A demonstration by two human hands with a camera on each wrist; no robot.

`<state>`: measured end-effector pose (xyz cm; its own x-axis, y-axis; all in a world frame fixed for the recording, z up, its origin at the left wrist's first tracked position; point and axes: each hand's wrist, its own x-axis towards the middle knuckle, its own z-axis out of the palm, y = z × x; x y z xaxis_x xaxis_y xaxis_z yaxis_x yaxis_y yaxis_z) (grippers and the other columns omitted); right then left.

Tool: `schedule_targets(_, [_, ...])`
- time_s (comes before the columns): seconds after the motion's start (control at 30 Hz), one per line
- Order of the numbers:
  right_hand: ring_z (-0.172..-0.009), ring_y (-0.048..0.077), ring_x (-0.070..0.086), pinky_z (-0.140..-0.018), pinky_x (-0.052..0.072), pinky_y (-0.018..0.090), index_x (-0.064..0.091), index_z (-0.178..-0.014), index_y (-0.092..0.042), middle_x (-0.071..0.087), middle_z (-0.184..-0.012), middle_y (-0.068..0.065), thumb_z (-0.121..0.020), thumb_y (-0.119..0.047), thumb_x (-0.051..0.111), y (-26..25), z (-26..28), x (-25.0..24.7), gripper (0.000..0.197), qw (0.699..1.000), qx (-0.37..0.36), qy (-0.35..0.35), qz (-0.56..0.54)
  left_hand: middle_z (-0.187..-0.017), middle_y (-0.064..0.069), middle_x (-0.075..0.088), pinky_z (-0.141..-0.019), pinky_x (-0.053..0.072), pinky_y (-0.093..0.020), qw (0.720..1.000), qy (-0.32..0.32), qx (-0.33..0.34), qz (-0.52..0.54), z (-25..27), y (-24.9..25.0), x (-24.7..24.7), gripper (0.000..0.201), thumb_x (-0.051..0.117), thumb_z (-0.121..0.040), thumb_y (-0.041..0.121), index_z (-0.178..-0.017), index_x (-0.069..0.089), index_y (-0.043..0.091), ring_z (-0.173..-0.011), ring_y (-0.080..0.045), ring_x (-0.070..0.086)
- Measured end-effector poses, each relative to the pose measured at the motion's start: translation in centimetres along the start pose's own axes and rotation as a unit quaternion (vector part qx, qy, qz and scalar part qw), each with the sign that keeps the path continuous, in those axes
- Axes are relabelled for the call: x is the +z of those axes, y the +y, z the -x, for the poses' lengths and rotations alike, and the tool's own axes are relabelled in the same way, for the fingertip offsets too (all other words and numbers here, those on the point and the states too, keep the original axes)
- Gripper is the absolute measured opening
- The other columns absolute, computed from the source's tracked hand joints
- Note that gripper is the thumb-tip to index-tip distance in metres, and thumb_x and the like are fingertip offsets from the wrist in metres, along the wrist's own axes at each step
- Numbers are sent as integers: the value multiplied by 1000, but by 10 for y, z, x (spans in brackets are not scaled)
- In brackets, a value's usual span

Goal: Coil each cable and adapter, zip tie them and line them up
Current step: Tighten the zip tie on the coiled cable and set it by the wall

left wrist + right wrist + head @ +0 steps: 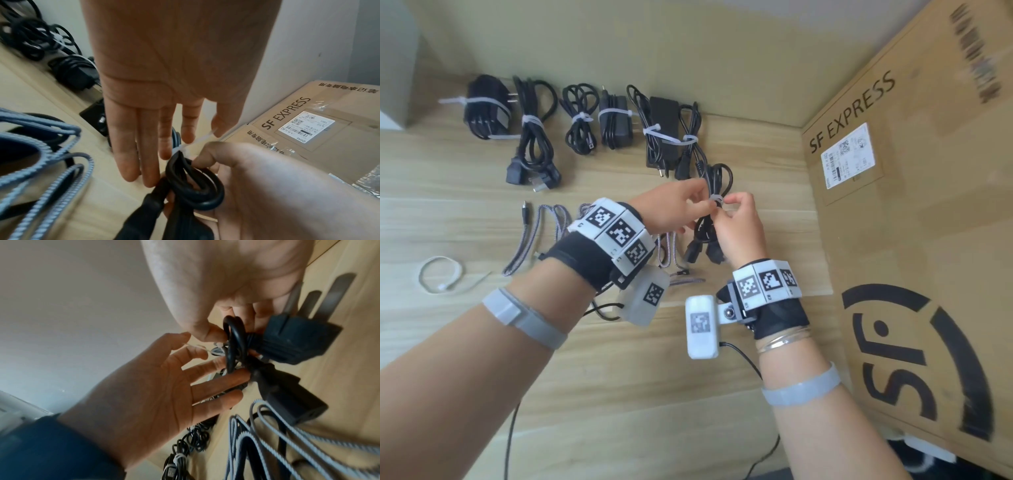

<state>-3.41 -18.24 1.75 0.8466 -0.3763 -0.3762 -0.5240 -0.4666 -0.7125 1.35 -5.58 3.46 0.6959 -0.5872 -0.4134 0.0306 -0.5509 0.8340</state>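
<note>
A: Where's the cord [714,205]?

B: Held up over the desk [465,212] at centre, coiled, with a white tie [716,199] round its middle. Its plugs [287,344] hang toward 6 o'clock.

A: The right hand [738,226]?

B: Curled round the coil, thumb and forefinger pinched just beside the tie's head.

A: And the left hand [674,205]?

B: Thumb and forefinger pinch the tie's tail [202,139]; the other fingers [131,146] stay straight alongside the coil.

A: What else?

B: Six tied bundles [582,120] line the desk's far edge, from 10 to 12 o'clock. A braided cable [551,233] lies loose at 9 o'clock of the hands, a spare tie [441,279] farther out at 8. A cardboard box [928,240] stands at 3 o'clock.
</note>
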Motion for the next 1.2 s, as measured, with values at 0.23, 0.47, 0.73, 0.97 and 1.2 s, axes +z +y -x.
schedule_targets(0.23, [-85,26,64,-75,50,39,39,-114,-21,64,-89,0,-93,-20,47,-9,-32,-30,22,999,4,8,-35,-111,-8,58,-78,54,-46,998,44,50,23,-35,24,4,24,43,-96,35,-101,46,11,-94,-29,63])
schedule_targets(0.47, [-112,20,54,-94,43,28,35,-142,-20,54,-127,5,-95,-3,43,-12,-79,-42,51,998,-40,-26,27,-114,4,55,-83,54,-41,993,90,57,49,-77,16,4,29,43,-96,25,-123,49,15,-91,-25,64])
schedule_targets(0.73, [-121,20,53,-103,40,30,44,-140,-17,56,-133,6,-92,-3,47,-6,-125,-22,49,998,-50,-8,26,-136,0,51,-98,46,-39,994,82,36,55,-111,-13,2,44,41,-96,23,-139,40,23,-106,-17,60])
schedule_targets(0.97, [-112,20,59,-100,44,32,57,-127,-18,65,-120,4,-91,-4,49,-7,-151,-10,39,998,-41,26,41,-117,-13,64,-95,47,-42,993,84,9,82,-126,-22,2,44,38,-96,17,-139,40,24,-104,-28,63])
schedule_targets(1.2, [-108,16,59,-89,41,17,60,-118,-14,68,-113,3,-90,3,48,-5,-165,-4,35,996,-51,55,48,-111,-16,66,-95,47,-41,995,68,-6,76,-130,-34,-1,41,37,-95,16,-134,47,25,-107,-30,61])
